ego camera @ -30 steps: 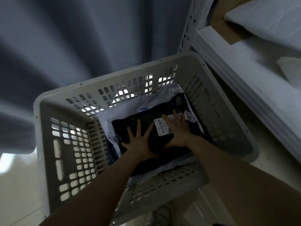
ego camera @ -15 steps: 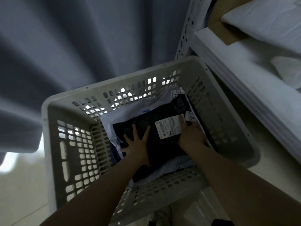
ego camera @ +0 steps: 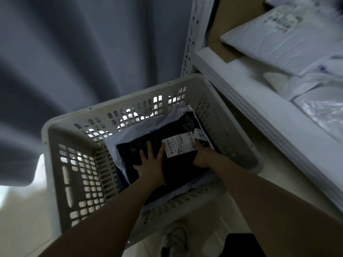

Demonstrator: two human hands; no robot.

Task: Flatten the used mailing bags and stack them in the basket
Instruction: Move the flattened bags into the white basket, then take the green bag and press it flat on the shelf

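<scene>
While left hand (ego camera: 152, 164) presses, right hand (ego camera: 203, 156) slid rightward.

A home storage corner: grey fabric curtain (ego camera: 78, 52), white slotted-metal shelving rack (ego camera: 191, 34) (piled with white plastic parcels (ego camera: 274, 39)), pale tiled floor (ego camera: 22, 219).

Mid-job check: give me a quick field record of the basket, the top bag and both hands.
basket: pale slotted plastic, beside the shelf
top bag: black bag, lying flat in the basket, white label on it
underneath: pale bag, edges showing around the black one
left hand: flat on the black bag, fingers spread
right hand: at the black bag's right edge by the label; fingers hidden, grip unclear
on the shelf: white bags
</scene>
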